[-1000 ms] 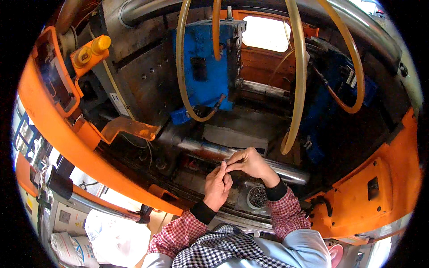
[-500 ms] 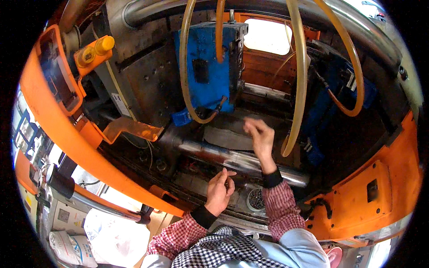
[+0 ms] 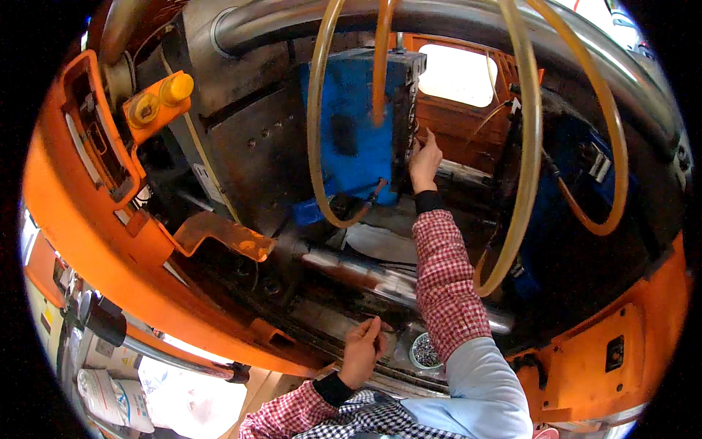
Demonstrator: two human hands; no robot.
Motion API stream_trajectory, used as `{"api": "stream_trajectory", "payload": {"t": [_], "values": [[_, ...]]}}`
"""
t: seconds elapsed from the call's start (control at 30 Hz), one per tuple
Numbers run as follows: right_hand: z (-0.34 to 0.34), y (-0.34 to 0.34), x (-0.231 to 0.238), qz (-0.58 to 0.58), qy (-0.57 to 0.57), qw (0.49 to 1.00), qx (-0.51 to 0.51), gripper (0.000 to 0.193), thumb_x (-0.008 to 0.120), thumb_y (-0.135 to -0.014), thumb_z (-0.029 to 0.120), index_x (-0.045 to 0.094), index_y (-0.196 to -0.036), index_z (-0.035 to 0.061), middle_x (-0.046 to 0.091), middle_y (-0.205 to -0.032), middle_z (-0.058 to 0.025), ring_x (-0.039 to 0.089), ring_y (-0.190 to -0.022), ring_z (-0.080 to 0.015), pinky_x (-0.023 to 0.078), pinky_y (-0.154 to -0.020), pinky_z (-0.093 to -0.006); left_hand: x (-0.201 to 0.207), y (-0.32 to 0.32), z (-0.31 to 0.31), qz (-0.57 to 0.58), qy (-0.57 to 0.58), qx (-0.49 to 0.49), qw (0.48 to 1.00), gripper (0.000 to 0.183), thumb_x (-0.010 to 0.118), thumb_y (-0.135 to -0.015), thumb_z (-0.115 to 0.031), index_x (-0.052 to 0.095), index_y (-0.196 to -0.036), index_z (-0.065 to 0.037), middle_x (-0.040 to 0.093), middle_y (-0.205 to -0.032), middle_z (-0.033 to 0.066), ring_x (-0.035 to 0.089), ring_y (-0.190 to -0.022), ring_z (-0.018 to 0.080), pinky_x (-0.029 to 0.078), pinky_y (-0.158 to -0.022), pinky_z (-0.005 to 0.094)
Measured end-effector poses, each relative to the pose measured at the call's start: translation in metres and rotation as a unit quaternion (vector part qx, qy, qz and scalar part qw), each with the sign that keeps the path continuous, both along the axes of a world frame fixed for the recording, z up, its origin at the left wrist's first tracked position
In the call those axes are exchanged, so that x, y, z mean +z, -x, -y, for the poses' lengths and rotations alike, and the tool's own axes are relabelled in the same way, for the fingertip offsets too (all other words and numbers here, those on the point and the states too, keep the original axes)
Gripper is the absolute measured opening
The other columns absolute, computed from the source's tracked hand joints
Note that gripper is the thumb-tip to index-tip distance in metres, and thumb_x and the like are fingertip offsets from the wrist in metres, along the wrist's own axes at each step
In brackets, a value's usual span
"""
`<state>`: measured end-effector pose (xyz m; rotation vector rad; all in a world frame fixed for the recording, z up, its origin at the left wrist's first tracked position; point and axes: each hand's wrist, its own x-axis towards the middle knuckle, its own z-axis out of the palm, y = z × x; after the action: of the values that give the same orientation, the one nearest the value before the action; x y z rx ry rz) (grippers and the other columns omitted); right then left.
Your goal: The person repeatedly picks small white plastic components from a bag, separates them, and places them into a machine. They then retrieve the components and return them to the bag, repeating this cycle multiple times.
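My right hand (image 3: 425,162) reaches far into the machine, at the dark inner face of a blue mould block (image 3: 358,150). Its thumb and forefinger are drawn together against that face; anything between them is too small to make out. Closer to me, my left hand (image 3: 361,353) hovers in front of a shiny steel bar (image 3: 365,276) with its fingers curled into a pinch. What it holds, if anything, is hidden. Beside my right upper arm stands a small round bowl (image 3: 412,355) filled with small metallic pieces (image 3: 426,350).
Yellowish hoses (image 3: 532,161) loop down right of my forearm, and another hose (image 3: 314,124) hangs before the blue block. A second blue block (image 3: 601,164) is at the right. Orange machine panels (image 3: 592,358) flank the opening. An orange bracket (image 3: 227,235) juts out at left.
My right hand has moved up and away from me, from above the steel bar to the blue block's inner face. My left hand stays pinched in front of the bar. The view has shifted slightly.
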<state>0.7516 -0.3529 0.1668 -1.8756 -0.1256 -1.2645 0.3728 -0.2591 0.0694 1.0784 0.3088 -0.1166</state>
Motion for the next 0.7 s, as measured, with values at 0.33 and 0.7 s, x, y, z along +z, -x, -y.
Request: {"api": "stream_trajectory", "payload": {"t": [0.33, 0.7], "values": [[0.005, -0.002, 0.007, -0.033, 0.055, 0.998, 0.007, 0.038, 0.06, -0.081, 0.004, 0.054, -0.119, -0.0019, 0.066, -0.093, -0.0182, 0.063, -0.086, -0.0343, 0.049, -0.075, -0.0411, 0.003, -0.005, -0.002, 0.008, 0.019, -0.003, 1.0, 0.032, 0.043, -0.098, -0.028, 0.056, -0.085, -0.002, 0.044, -0.052, 0.0008, 0.036, -0.045, 0.0077, 0.027, -0.042, 0.0231], [-0.006, 0.009, 0.007, -0.144, 0.066, 0.987, 0.039, 0.055, 0.047, -0.081, -0.002, 0.031, -0.133, -0.0095, 0.058, -0.116, -0.0216, 0.057, -0.101, -0.0387, 0.045, -0.087, -0.0413, -0.027, -0.005, 0.001, 0.1, -0.016, 0.059, 0.993, 0.019, 0.047, -0.095, -0.011, 0.05, -0.107, 0.002, 0.058, -0.093, 0.0111, 0.057, -0.082, 0.0161, 0.047, -0.073, 0.0264]]}}
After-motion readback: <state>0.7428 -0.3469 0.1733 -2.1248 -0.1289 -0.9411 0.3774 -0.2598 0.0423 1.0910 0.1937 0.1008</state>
